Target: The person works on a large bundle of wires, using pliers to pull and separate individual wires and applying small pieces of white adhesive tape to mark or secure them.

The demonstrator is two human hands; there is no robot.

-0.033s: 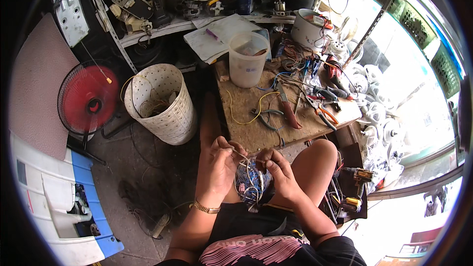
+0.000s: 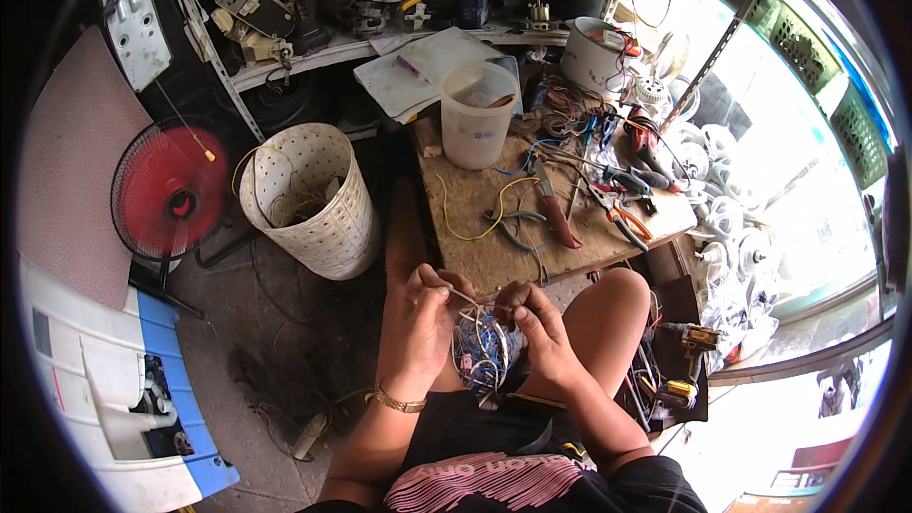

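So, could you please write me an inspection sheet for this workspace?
Surface: low wooden bench, worn and crowded with tools.
Job's things: wire bundle on the lap, blue and pale strands; one thin wire stretched between the hands.
Clutter: plastic tub, pliers, knife, white pot, papers.
Grippers: left hand and right hand both pinch the wire above the bundle.
Cables: yellow wire looped on the bench; tangled leads at its back.
Surroundings: perforated white bin, red fan, shelf of motor parts, drill on the floor.
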